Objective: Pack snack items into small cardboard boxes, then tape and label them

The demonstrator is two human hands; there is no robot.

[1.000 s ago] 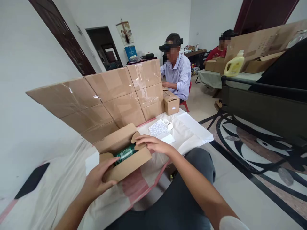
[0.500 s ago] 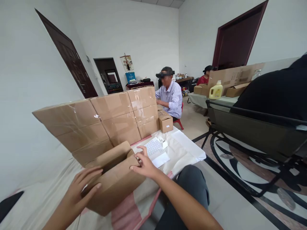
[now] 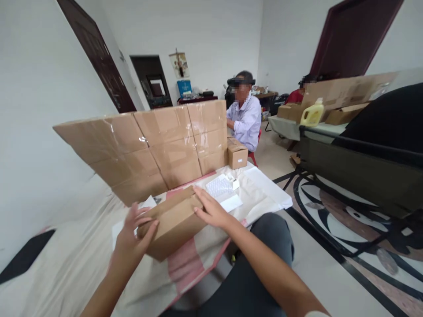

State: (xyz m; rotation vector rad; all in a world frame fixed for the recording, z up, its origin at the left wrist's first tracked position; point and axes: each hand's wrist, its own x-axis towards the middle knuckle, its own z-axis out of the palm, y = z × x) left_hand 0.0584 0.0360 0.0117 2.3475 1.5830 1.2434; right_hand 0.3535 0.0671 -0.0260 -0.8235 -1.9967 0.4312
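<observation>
Small brown cardboard box [image 3: 173, 222] lies on the cloth-covered table [image 3: 76, 268], close to the near edge and about midway along it, its flaps folded down shut. Left hand [image 3: 132, 237] is set against the box's left end, fingers spread wide and loosely curved, thumb lying on the top face; it steadies the box and does not clasp it. Right hand [image 3: 211, 211] lies palm down on the top flap at the right end, fingers straight and together, pressing flat with nothing gripped. Judged by look, this is plain corrugated card: stiff along the edges, but the top will give where the flaps meet. Probably light to middling, dry and not slippery. Contents are hidden, so fragility cannot be told. Best hold would be both short ends, or palms under the bottom, not the flaps. No print, brand or label shows on it. Just beyond the right hand, toward the far right corner, lie a label sheet [image 3: 218, 187] with rows of print too small to read and a small white object [image 3: 234, 182]. A wall of large taped cartons [image 3: 158, 145] stands along the far edge, unmarked; a small closed box [image 3: 237, 155] sits at their right end. Past the table a seated person in a pale shirt [image 3: 247, 123] works; a yellow jug [image 3: 312, 113] stands on another table, its label not legible.
</observation>
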